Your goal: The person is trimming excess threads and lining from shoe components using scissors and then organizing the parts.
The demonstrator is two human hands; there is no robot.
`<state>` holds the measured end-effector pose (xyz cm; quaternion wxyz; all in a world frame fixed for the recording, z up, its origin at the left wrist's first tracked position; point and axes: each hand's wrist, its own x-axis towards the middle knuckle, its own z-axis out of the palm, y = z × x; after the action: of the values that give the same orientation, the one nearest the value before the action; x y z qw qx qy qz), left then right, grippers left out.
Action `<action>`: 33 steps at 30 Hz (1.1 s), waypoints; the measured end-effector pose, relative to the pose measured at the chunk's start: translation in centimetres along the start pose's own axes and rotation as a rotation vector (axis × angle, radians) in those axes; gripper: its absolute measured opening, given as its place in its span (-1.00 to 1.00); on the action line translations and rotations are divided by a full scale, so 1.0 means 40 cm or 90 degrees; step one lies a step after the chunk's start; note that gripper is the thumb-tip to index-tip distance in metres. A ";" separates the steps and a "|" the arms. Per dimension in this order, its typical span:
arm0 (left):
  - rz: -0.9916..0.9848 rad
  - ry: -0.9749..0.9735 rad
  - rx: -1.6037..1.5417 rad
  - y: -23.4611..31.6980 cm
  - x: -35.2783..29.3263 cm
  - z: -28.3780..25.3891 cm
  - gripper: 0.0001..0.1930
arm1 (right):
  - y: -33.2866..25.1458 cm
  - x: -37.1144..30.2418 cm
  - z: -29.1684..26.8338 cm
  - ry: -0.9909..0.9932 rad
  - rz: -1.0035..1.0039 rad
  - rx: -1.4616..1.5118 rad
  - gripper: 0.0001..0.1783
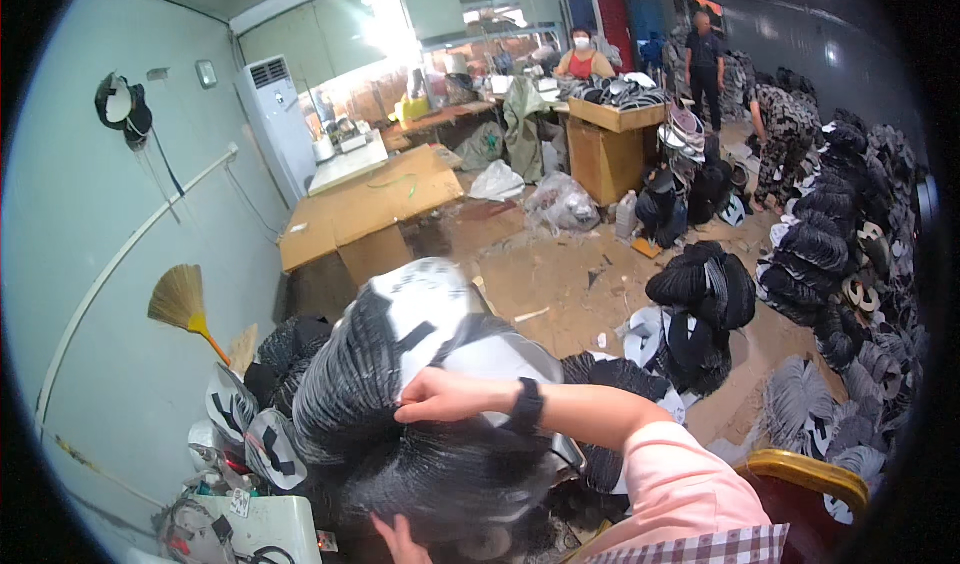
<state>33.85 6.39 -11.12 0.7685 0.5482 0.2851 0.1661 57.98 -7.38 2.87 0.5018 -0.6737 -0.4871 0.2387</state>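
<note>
A large bundle of stacked black and grey fabric pieces (345, 389) with white end faces fills the space in front of me. Reaching across it from the right, my right hand (440, 396) has its fingers curled in at the seam between two stacks; what they grip is hidden. A dark watch (525, 406) sits on that wrist. Low at the picture's bottom edge, my left hand (400, 541) shows only in part, fingers apart, against the lower stack (450, 479), which is blurred.
A white machine-like surface (280, 514) stands at lower left, near a broom (180, 299) on the wall. More black bundles (705, 289) lie on the floor; a long heap (820, 234) lines the right wall. A gold-framed chair (810, 464) is close right. Several people work farther back.
</note>
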 end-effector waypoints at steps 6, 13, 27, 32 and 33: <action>0.061 0.033 0.499 -0.173 0.142 -0.056 -0.34 | 0.342 0.076 0.151 0.119 0.169 -0.196 -0.67; 0.057 0.015 0.401 -0.137 0.155 -0.082 -0.50 | 0.144 -0.253 0.029 0.406 0.095 0.027 -0.54; 0.062 -0.006 0.412 -0.139 0.131 -0.086 -0.58 | -0.454 -0.846 0.037 1.133 -0.199 0.073 -0.36; -0.068 0.020 0.277 -0.111 0.143 -0.135 -0.64 | -0.621 -1.097 0.069 1.230 -0.256 -0.042 -0.43; -0.067 0.014 0.293 -0.101 0.138 -0.126 -0.63 | -0.628 -1.134 0.069 1.280 -0.268 -0.004 -0.49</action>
<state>34.80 11.92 -17.53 0.6278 0.6913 0.3522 0.0623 26.61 -46.25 17.08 0.7076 -0.4644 0.0491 -0.5302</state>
